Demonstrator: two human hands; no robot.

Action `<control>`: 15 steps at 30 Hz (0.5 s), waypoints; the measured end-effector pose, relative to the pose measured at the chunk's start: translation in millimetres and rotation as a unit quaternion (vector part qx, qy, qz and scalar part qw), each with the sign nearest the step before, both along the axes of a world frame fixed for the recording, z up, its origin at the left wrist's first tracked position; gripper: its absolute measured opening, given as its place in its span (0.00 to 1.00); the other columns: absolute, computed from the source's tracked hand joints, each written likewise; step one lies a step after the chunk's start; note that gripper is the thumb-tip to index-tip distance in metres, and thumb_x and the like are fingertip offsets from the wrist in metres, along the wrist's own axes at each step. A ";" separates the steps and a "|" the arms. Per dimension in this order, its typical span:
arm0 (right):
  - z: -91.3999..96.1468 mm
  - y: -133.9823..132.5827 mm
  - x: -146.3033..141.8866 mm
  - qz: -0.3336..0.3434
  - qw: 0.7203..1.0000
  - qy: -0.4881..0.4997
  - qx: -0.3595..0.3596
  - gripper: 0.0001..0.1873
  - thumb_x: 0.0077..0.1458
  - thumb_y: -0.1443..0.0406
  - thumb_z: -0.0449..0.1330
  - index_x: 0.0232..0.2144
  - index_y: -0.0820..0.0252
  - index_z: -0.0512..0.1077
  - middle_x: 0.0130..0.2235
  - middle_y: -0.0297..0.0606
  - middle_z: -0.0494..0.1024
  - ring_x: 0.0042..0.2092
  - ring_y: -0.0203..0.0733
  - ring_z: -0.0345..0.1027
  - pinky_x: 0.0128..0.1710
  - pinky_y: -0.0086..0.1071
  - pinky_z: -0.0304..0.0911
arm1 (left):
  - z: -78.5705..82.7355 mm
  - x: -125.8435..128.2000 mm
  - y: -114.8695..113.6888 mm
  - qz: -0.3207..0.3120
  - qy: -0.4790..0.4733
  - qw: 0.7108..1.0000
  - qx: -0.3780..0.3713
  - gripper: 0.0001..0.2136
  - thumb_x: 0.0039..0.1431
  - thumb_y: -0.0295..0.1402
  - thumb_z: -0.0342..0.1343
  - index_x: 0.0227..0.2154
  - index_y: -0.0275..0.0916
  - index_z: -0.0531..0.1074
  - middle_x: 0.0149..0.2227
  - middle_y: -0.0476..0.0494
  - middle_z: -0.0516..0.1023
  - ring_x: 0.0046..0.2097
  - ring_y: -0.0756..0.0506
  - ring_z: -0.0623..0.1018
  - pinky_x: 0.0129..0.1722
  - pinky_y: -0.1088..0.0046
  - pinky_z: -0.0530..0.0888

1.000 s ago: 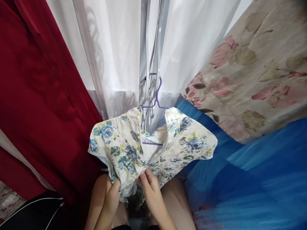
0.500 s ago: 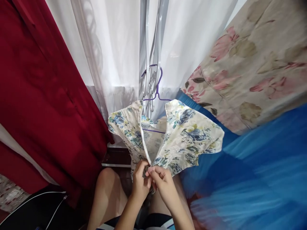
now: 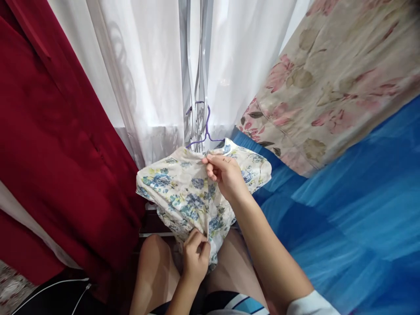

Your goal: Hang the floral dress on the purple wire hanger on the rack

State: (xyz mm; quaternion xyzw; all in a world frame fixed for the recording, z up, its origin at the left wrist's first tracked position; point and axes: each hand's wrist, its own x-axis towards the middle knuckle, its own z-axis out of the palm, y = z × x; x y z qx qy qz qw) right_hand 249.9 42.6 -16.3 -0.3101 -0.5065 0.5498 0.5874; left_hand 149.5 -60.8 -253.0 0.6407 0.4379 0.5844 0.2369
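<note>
White curtains behind, blue fabric alongside, left fingers and right fingers pinch a floral garment

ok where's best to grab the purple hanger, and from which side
Probably best by the upright stem of the purple hanger, just below the hook, from the person's right: that stretch stands bare above the floral garment, while the hook bends left among the white metal bars. The right hand, at the neckline, is nearest.
</note>
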 end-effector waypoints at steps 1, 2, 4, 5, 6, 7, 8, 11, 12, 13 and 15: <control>2.3 0.0 -3.0 -0.014 1.000 0.006 0.017 0.13 0.53 0.59 0.63 0.25 0.64 0.76 0.16 0.31 0.70 0.16 0.28 0.53 0.15 0.24 0.45 | -1.6 0.5 -1.2 -0.011 0.003 1.000 -0.006 0.10 0.57 0.21 0.51 0.23 0.38 0.61 0.26 0.49 0.64 0.30 0.48 0.68 0.31 0.74 0.64; 2.2 -1.6 -5.2 -0.026 0.999 0.010 0.033 0.13 0.53 0.58 0.62 0.26 0.64 0.76 0.16 0.31 0.70 0.17 0.28 0.54 0.16 0.24 0.46 | -0.6 -0.1 -1.6 -0.030 0.006 1.000 -0.008 0.09 0.58 0.22 0.51 0.24 0.38 0.62 0.26 0.48 0.65 0.31 0.48 0.69 0.32 0.73 0.64; -2.9 -7.6 -6.8 -0.043 0.997 0.004 0.060 0.13 0.55 0.57 0.61 0.28 0.62 0.76 0.17 0.30 0.70 0.17 0.30 0.55 0.17 0.25 0.49 | 12.5 -5.5 1.3 -0.070 0.007 0.998 0.004 0.05 0.59 0.25 0.53 0.29 0.38 0.67 0.29 0.47 0.69 0.33 0.47 0.71 0.35 0.72 0.68; -6.4 -11.4 -6.5 -0.050 0.996 -0.005 0.070 0.13 0.56 0.57 0.61 0.29 0.61 0.75 0.17 0.30 0.70 0.17 0.30 0.55 0.17 0.25 0.50 | 25.6 -10.2 4.9 -0.077 0.003 0.997 0.020 0.02 0.60 0.27 0.53 0.33 0.38 0.69 0.31 0.46 0.71 0.36 0.46 0.73 0.38 0.70 0.69; -9.6 -15.5 -5.6 -0.056 0.995 -0.016 0.079 0.13 0.57 0.56 0.60 0.30 0.60 0.75 0.16 0.29 0.70 0.17 0.31 0.56 0.18 0.25 0.51 | 43.0 -15.9 10.3 -0.078 -0.004 0.996 0.042 0.04 0.61 0.28 0.54 0.39 0.39 0.71 0.34 0.44 0.73 0.38 0.45 0.74 0.42 0.69 0.70; -12.0 -19.7 -4.5 -0.061 0.994 -0.027 0.086 0.13 0.58 0.56 0.60 0.30 0.60 0.75 0.16 0.29 0.70 0.17 0.31 0.56 0.18 0.25 0.51 | 64.0 -22.1 17.4 -0.058 -0.015 0.996 0.070 0.08 0.62 0.29 0.54 0.44 0.39 0.72 0.35 0.44 0.73 0.39 0.45 0.74 0.43 0.68 0.71; -13.4 -23.7 -3.1 -0.065 0.993 -0.038 0.091 0.13 0.58 0.56 0.60 0.30 0.59 0.75 0.16 0.29 0.70 0.18 0.31 0.57 0.18 0.25 0.51 | 87.8 -28.1 26.1 -0.031 -0.027 0.994 0.098 0.11 0.63 0.29 0.54 0.48 0.41 0.71 0.36 0.45 0.73 0.39 0.46 0.74 0.43 0.68 0.71; -10.7 -33.2 1.5 -0.062 0.991 -0.062 0.102 0.14 0.60 0.56 0.59 0.28 0.60 0.74 0.16 0.29 0.69 0.17 0.31 0.56 0.19 0.26 0.51 | 161.9 -40.8 56.6 -0.033 -0.034 0.987 0.156 0.17 0.66 0.32 0.51 0.57 0.44 0.68 0.32 0.48 0.73 0.33 0.48 0.73 0.38 0.70 0.72; -8.5 -34.9 2.9 -0.059 0.990 -0.071 0.108 0.15 0.60 0.56 0.58 0.27 0.60 0.73 0.15 0.29 0.69 0.17 0.31 0.56 0.19 0.26 0.50 | 183.1 -42.3 65.9 -0.051 -0.017 0.987 0.154 0.16 0.67 0.34 0.50 0.56 0.44 0.69 0.32 0.48 0.73 0.32 0.49 0.72 0.37 0.71 0.71; -6.4 -35.6 4.1 -0.057 0.988 -0.082 0.114 0.15 0.60 0.56 0.59 0.27 0.60 0.73 0.15 0.29 0.69 0.17 0.31 0.55 0.19 0.26 0.50 | 200.8 -42.4 73.8 -0.073 0.017 0.986 0.147 0.14 0.68 0.35 0.50 0.52 0.43 0.72 0.32 0.48 0.74 0.32 0.49 0.72 0.36 0.71 0.71; -4.3 -33.7 5.5 -0.055 0.986 -0.100 0.121 0.15 0.59 0.56 0.59 0.26 0.60 0.73 0.15 0.28 0.68 0.17 0.31 0.55 0.19 0.27 0.50 | 224.6 -39.6 84.1 -0.073 0.071 0.983 0.152 0.10 0.67 0.36 0.51 0.41 0.40 0.77 0.31 0.47 0.74 0.32 0.49 0.72 0.35 0.72 0.70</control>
